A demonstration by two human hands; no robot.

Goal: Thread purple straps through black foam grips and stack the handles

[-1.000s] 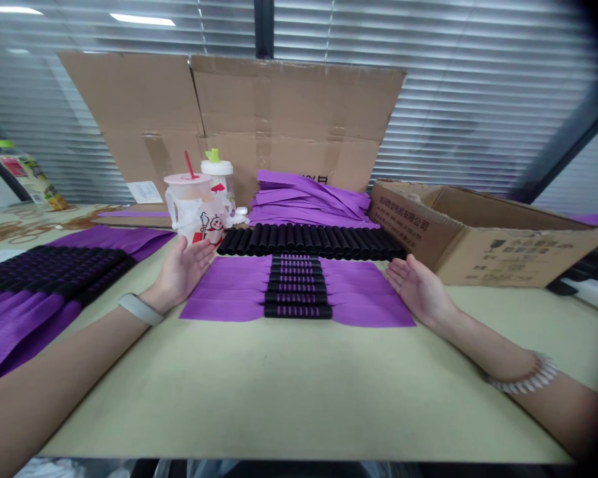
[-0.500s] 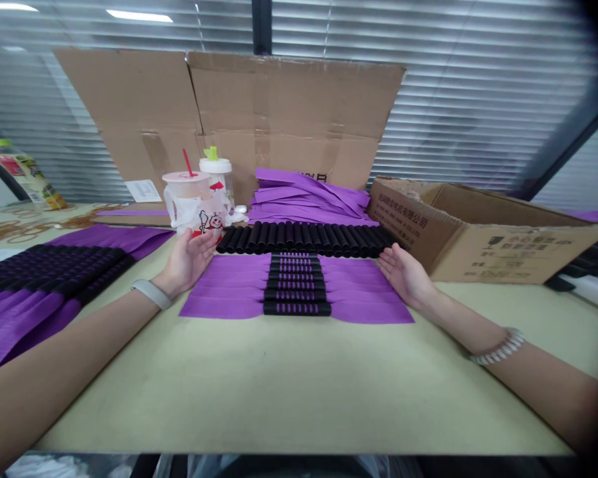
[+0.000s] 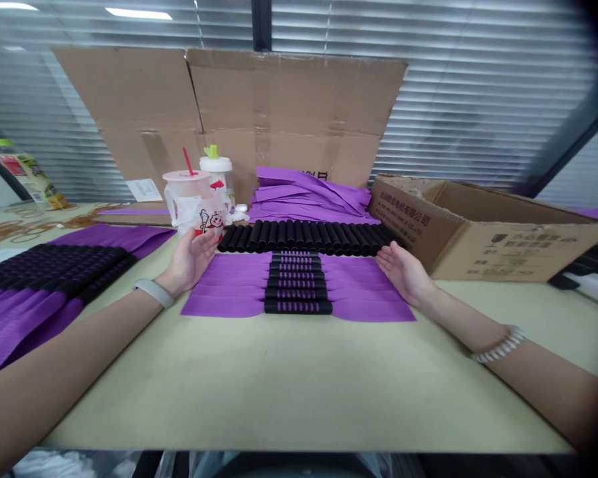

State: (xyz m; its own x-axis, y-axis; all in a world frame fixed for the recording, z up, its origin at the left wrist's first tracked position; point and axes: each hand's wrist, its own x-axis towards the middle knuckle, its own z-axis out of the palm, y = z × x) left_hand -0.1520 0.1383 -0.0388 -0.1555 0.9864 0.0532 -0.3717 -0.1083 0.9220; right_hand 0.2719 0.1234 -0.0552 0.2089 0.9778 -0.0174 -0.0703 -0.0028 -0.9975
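My left hand (image 3: 195, 257) is open, fingers stretched out, at the left end of a row of black tubes (image 3: 306, 238). Palm inward, my right hand (image 3: 401, 269) is open at the row's right end, its fingertips close to the last tubes. Whether the fingers touch them I cannot tell. In front of the row lie several purple strips (image 3: 366, 292), laid one behind another between my hands. Each passes through a slotted black sleeve (image 3: 298, 307) at its middle. Neither hand holds anything.
More purple strips with black sleeves (image 3: 50, 272) lie at the left. Behind the tubes is a pile of loose purple strips (image 3: 303, 192). An open cardboard box (image 3: 508, 255) stands right, a lidded cup (image 3: 192, 199) and a bottle (image 3: 30, 176) left. Upright cardboard (image 3: 299, 99) backs the table (image 3: 299, 385).
The view has shifted very slightly. Both hands keep the same open pose at the ends of the tube row, and nothing has been taken up or let go.
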